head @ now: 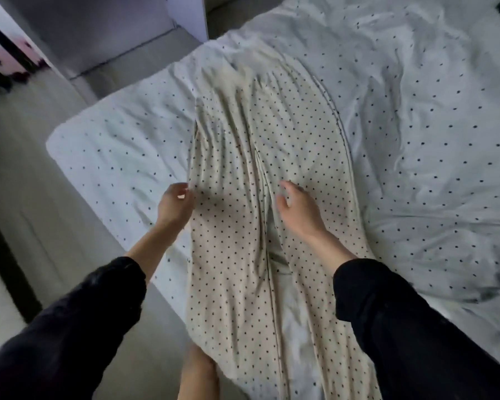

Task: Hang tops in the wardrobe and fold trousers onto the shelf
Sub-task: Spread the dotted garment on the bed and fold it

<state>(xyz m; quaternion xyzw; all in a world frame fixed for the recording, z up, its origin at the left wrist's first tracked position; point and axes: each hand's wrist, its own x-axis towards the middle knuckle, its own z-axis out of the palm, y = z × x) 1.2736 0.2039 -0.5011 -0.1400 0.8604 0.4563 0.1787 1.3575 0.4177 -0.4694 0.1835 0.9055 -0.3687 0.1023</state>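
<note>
Cream trousers (pixel 237 157) with small dark dots lie spread lengthwise on the bed, waistband at the far end, both legs running toward me and over the bed's near edge. My left hand (pixel 175 204) pinches the outer edge of the left leg at about mid-length. My right hand (pixel 296 207) hovers with relaxed, spread fingers over the right leg near the inner seam; whether it touches the cloth is unclear. Both arms wear dark sleeves.
The bed (pixel 416 125) has a rumpled white dotted cover. A grey floor (pixel 32 197) runs along the left side. White wardrobe panels (pixel 104 33) stand at the far left beyond the bed corner. My bare foot (pixel 198 373) shows below the hanging trouser legs.
</note>
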